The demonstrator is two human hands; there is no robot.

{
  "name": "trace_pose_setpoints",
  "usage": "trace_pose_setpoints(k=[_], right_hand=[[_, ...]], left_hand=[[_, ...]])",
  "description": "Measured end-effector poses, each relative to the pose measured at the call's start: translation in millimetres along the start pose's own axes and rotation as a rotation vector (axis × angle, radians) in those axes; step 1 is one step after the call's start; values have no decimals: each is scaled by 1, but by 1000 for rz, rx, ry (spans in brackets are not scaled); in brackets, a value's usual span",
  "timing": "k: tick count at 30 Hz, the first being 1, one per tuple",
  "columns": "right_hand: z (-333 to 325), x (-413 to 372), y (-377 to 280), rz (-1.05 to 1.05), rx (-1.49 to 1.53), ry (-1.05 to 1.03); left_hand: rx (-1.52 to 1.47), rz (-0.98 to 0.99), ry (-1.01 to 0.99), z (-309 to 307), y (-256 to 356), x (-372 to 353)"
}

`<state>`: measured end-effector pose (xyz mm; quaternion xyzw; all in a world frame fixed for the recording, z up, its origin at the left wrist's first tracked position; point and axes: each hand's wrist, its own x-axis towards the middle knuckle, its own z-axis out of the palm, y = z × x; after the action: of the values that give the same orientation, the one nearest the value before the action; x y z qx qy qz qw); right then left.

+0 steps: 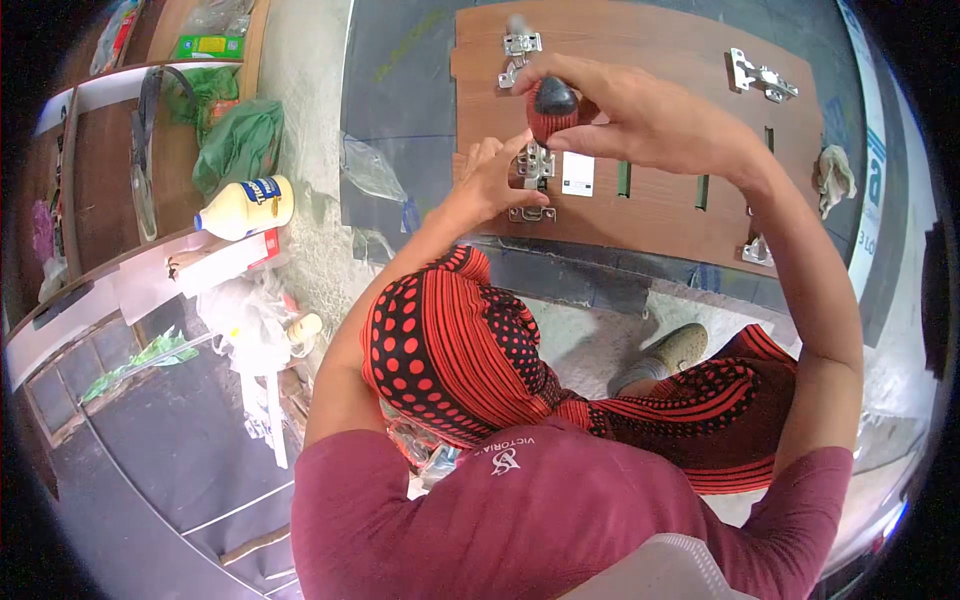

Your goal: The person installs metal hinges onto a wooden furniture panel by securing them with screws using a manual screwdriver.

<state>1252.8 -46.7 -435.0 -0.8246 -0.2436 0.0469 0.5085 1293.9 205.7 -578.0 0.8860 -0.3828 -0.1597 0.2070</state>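
My right hand (pixel 630 115) is closed round the red and black handle of a screwdriver (pixel 556 105), which points down at the brown wooden panel (pixel 650 80). Beneath the handle, a metal cabinet hinge (pixel 537 170) lies at the panel's lower left; the tool's tip is hidden from view. The fingers and thumb of my left hand (pixel 490 175) curl around this hinge, holding it from the left side. Right beside the hinge is a white label (pixel 578 174) on the panel.
More hinges sit on the panel, at upper left (pixel 520 48), upper right (pixel 762 78) and lower right (pixel 757 250). A crumpled rag (pixel 836 180) lies past its right edge. To the left, a cream glue bottle (pixel 245 208) rests by wooden shelves (pixel 110 85) with plastic bags.
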Motion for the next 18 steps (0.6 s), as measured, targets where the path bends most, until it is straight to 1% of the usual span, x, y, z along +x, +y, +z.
trace_pose_setpoints(k=[2,3,5,6,8,9,11,12,14,15,17,18], right_hand=[[-4,0,-2,9,-90,-4],[-5,1,-6,11,-89,-3],[-4,4,-17,139,-297,38],[-3,5,-16,140,-296,39],[1,5,-15,60,-226,113],[1,5,-14,59,-225,112],[-1,5,-13,-185,-186,224],[-3,6,-15,-184,-185,224],[-7,9,-20,-122,-181,138],[-5,10,-21,-121,-181,141],[0,11,-25,1,-334,186],[2,10,-23,2,-334,188]], left_hand=[[26,-45,7,-4,8,0],[26,-44,4,-4,8,1],[24,-42,-36,-4,4,2],[25,-41,-38,0,-2,3],[-85,17,-54,6,-11,5],[-84,16,-54,10,-15,4],[9,-77,-72,2,-2,3],[9,-78,-73,0,1,3],[20,-92,-93,-2,2,3],[22,-89,-95,-2,3,4],[53,-79,-73,1,-1,4],[54,-77,-74,3,-3,4]])
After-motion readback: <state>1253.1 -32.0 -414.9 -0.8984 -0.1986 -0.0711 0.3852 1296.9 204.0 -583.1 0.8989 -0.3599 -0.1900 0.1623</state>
